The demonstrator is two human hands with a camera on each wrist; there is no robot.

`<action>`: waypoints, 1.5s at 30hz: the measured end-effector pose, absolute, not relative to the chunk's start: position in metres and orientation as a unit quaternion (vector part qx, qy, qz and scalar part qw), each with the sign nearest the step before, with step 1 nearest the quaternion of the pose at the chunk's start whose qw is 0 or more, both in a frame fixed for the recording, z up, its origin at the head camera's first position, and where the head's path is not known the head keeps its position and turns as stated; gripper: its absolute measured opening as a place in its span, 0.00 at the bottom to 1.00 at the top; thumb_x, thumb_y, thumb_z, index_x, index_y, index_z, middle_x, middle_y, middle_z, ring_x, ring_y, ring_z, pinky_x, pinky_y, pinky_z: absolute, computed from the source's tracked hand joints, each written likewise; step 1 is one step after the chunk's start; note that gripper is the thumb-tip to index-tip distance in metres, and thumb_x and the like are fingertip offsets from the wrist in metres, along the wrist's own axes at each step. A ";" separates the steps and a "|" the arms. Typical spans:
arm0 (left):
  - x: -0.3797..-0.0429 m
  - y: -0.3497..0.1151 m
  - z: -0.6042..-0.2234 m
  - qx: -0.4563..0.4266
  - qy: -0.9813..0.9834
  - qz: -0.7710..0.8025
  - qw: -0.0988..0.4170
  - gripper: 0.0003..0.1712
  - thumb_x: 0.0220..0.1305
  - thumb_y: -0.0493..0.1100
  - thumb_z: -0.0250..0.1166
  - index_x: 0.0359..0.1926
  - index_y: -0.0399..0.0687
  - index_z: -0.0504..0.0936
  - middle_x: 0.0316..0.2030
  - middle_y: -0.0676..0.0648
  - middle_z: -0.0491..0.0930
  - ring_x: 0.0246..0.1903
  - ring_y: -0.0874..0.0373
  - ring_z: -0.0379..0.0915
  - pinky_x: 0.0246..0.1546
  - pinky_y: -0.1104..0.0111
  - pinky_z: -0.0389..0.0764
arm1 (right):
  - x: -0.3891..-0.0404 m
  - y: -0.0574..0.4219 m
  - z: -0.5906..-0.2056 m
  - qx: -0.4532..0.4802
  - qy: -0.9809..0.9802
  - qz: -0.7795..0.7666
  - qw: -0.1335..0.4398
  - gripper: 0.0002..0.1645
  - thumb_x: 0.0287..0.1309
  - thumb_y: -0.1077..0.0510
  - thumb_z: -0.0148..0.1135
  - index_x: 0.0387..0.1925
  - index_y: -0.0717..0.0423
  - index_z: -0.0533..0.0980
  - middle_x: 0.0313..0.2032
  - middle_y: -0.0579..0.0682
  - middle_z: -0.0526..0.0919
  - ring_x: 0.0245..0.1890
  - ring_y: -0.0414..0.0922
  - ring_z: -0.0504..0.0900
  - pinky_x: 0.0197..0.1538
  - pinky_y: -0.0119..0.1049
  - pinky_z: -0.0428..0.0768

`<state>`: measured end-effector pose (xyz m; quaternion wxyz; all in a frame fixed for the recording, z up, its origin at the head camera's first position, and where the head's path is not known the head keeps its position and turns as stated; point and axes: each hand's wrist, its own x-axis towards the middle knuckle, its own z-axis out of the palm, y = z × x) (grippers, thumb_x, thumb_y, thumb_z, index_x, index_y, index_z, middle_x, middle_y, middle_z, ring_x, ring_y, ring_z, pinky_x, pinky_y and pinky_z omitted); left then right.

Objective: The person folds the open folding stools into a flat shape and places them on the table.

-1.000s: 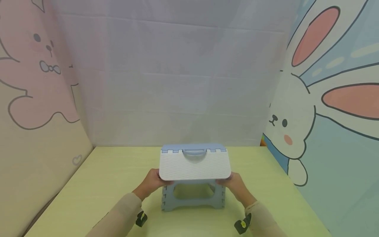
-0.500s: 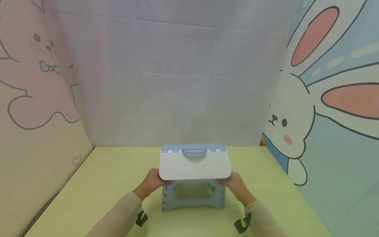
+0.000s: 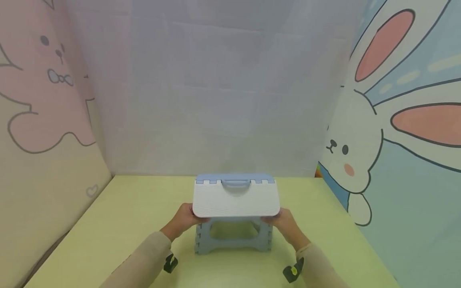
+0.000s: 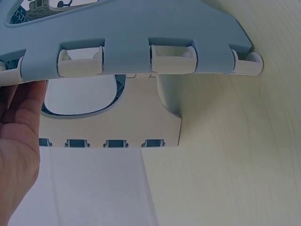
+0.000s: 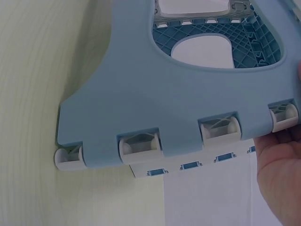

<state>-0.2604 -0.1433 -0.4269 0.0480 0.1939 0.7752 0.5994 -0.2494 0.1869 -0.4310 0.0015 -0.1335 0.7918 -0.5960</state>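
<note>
My left hand (image 3: pixel 182 220) and right hand (image 3: pixel 288 226) grip the folding stool (image 3: pixel 235 203) by opposite ends | it stands unfolded on the table (image 3: pixel 144 200) | I should move both sides evenly, fingers clear of hinges (image 4: pixel 174 66)

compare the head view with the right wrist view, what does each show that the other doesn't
Only the head view shows the left grip, the beige sleeves, the carrying handle and the rabbit drawing on the side wall.

Only the right wrist view shows the blue lattice ribbing, seen through the leg opening.

Both show the folding stool, the right grip holding it, and part of the pale table.
</note>
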 end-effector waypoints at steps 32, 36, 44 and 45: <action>-0.260 -0.143 -0.426 0.218 0.769 0.600 0.034 0.21 0.55 0.31 0.69 0.49 0.21 0.77 0.45 0.30 0.80 0.41 0.52 0.80 0.40 0.61 0.82 | -0.253 0.189 -0.439 -0.166 0.777 -0.608 -0.004 0.24 0.56 0.64 0.62 0.52 0.76 0.72 0.51 0.69 0.78 0.52 0.60 0.77 0.52 0.47 0.78; -0.261 -0.143 -0.427 0.219 0.770 0.598 0.035 0.21 0.55 0.31 0.69 0.48 0.21 0.77 0.44 0.31 0.81 0.40 0.55 0.79 0.40 0.61 0.82 | -0.252 0.189 -0.438 -0.156 0.776 -0.610 -0.003 0.24 0.57 0.65 0.63 0.53 0.75 0.72 0.51 0.68 0.78 0.52 0.57 0.78 0.52 0.44 0.78; -0.263 -0.143 -0.428 0.217 0.773 0.595 0.036 0.21 0.54 0.31 0.70 0.48 0.22 0.77 0.44 0.31 0.81 0.41 0.53 0.79 0.42 0.59 0.82 | -0.250 0.188 -0.437 -0.149 0.776 -0.613 -0.007 0.23 0.57 0.65 0.63 0.52 0.76 0.73 0.49 0.65 0.80 0.48 0.45 0.80 0.49 0.37 0.77; -0.263 -0.143 -0.428 0.218 0.772 0.596 0.036 0.21 0.54 0.31 0.70 0.47 0.22 0.77 0.44 0.31 0.81 0.41 0.52 0.79 0.42 0.58 0.82 | -0.250 0.187 -0.437 -0.147 0.776 -0.614 -0.007 0.22 0.57 0.66 0.63 0.52 0.76 0.73 0.49 0.64 0.80 0.48 0.43 0.80 0.49 0.37 0.77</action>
